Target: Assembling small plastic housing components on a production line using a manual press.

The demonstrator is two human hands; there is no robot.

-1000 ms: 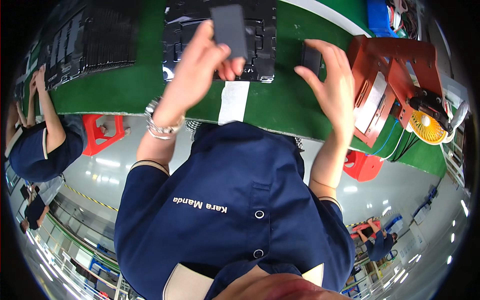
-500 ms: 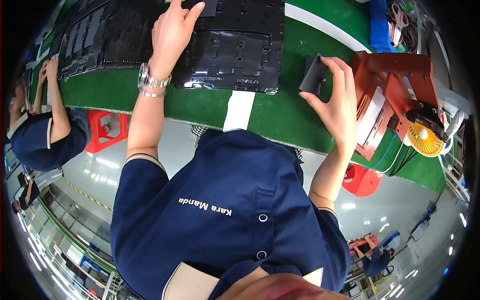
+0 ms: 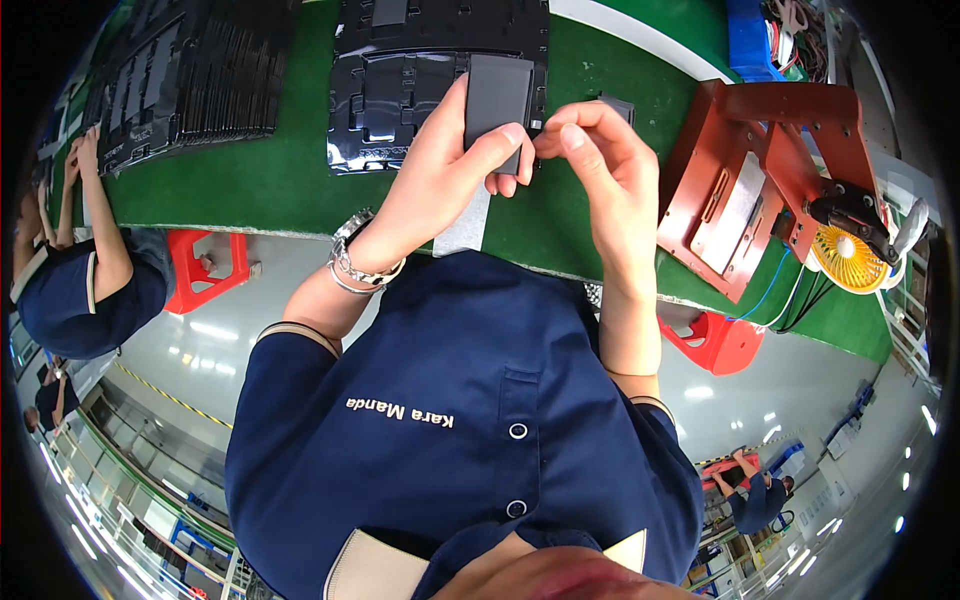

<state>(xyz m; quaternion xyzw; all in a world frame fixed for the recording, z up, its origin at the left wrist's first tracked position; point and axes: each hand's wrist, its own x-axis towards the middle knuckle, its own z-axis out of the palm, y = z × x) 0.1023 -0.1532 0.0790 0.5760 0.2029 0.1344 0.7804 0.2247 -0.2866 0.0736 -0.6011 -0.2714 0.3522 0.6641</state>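
My left hand [image 3: 450,160] grips a flat, dark grey rectangular piece [image 3: 497,95], its thumb on the upper face and its fingers underneath. The piece is raised over the near right part of a glossy black moulded plastic tray [image 3: 375,125]. By the right edge of the piece, next to a small light-coloured bit, my right hand [image 3: 610,165] has its fingers curled in a pinch. Whatever lies between those fingertips is too small to make out. Partly hidden behind the right hand, another dark piece [image 3: 620,106] lies on the green table [image 3: 550,225].
Stacked black trays [image 3: 200,85] stand to the left. A reddish-brown metal fixture [image 3: 715,215] is close on the right, with a yellow fan [image 3: 850,258] and cables beside it. A blue bin [image 3: 752,40] is at the far right. A co-worker [image 3: 75,285] sits at the left.
My left hand has come from above the tray toward me and to the right, and now holds a dark piece. My right hand has left its spot near the fixture and moved left to that piece.
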